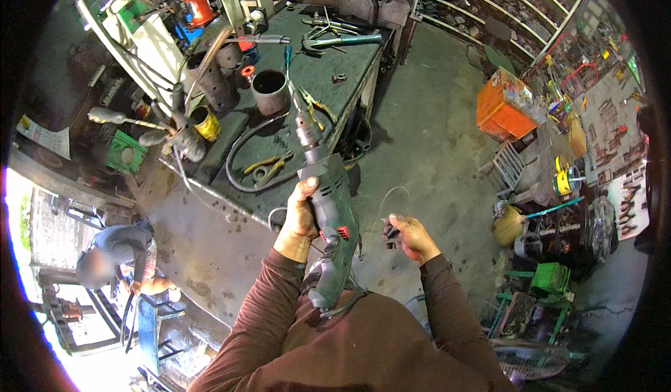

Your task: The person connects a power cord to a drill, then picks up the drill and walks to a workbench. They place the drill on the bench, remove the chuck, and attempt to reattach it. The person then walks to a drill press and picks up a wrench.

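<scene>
A dark green power drill with a red switch is held upright against my body, its silver chuck and bit pointing away over the workbench edge. My left hand is closed around the drill's body, thumb on top. To the right of it, my right hand pinches a small dark piece whose kind I cannot make out. A thin wire curves up from near those fingers. Beyond the chuck lie pliers with yellow handles; another yellow-handled pair is on the bench to the left.
The dark workbench carries a metal cup, a hammer, a hose and a vise. An orange box stands at right, before a tool wall. Another person bends over at lower left.
</scene>
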Tool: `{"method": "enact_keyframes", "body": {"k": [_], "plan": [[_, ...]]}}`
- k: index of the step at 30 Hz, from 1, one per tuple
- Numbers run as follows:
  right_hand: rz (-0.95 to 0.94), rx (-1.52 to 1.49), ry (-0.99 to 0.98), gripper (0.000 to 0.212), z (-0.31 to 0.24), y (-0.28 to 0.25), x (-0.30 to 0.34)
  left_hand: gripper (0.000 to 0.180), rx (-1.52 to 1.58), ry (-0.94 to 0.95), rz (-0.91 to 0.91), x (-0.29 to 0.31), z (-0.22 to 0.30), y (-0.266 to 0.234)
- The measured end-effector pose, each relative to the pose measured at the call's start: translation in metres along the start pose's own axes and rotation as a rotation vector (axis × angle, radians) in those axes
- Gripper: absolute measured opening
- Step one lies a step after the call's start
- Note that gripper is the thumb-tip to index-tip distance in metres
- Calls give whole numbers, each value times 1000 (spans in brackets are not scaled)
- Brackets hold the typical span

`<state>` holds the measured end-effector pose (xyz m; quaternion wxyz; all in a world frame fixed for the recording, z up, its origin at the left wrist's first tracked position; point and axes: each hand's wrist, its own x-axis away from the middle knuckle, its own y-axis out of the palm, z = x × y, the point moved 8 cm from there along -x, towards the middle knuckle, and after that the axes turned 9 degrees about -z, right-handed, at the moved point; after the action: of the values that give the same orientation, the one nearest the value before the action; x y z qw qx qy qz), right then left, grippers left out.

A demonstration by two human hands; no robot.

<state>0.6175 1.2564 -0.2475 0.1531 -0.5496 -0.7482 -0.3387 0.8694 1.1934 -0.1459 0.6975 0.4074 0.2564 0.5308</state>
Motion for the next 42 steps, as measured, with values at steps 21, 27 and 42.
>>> {"method": "enact_keyframes", "body": {"k": [21,27,42], "plan": [[-741,-409,386,72,-232,15,-239,38,-50,115,498,-289,16,-29],[-916,-473,468,72,-249,-13,-281,59,-251,198,588,-320,32,5],[-980,19,544,32,-300,34,-310,105,-441,533,518,-276,62,61]]}}
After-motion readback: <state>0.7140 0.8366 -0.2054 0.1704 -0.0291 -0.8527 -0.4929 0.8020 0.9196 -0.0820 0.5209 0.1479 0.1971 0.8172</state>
